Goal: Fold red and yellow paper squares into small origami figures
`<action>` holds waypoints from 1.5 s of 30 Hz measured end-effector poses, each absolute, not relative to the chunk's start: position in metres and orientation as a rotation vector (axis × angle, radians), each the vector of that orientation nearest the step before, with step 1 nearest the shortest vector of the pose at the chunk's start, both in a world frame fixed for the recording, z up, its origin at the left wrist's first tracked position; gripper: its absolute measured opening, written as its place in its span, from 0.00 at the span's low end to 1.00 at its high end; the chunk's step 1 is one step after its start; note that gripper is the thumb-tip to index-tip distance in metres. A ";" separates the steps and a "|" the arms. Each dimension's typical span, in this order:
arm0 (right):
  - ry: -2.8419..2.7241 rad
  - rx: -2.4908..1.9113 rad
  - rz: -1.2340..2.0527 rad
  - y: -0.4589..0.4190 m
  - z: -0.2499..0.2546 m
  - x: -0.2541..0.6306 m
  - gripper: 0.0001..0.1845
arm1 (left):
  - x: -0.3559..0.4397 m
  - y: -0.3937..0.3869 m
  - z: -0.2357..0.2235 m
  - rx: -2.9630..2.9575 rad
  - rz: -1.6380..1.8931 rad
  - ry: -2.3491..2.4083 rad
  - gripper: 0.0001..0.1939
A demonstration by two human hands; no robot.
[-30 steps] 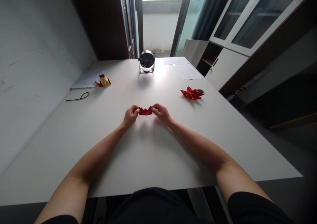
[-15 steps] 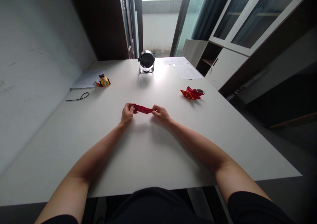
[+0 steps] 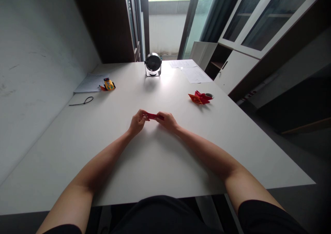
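Note:
A narrow strip of folded red paper (image 3: 152, 116) is stretched between my two hands, just above the white table. My left hand (image 3: 138, 121) pinches its left end between thumb and fingers. On the other end, my right hand (image 3: 167, 120) is closed with its fingers over the paper, so part of the strip is hidden. Off to the right lies a folded red and orange paper piece (image 3: 200, 98), with several points sticking up, against a small round object (image 3: 209, 95) that it partly covers.
A small round fan (image 3: 152, 62) stands at the table's far edge. On the left are a yellow toy (image 3: 109, 84), a black cable tie (image 3: 84, 102) and paper sheets (image 3: 89, 82) by the wall. More printed sheets (image 3: 195, 74) lie at the far right.
My hands have come closer together, with the left one shifting right. Less of the red paper shows between them, and my fingers now cover more of it.

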State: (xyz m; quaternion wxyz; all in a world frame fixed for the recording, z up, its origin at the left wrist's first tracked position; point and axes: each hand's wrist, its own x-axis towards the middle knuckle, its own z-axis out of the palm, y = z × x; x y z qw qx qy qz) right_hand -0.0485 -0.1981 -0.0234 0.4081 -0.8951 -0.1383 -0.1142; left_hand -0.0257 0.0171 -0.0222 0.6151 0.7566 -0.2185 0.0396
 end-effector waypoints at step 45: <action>-0.316 -1.625 0.115 -0.194 -0.016 -0.050 0.19 | -0.025 0.018 -0.022 1.599 -0.172 -0.494 0.17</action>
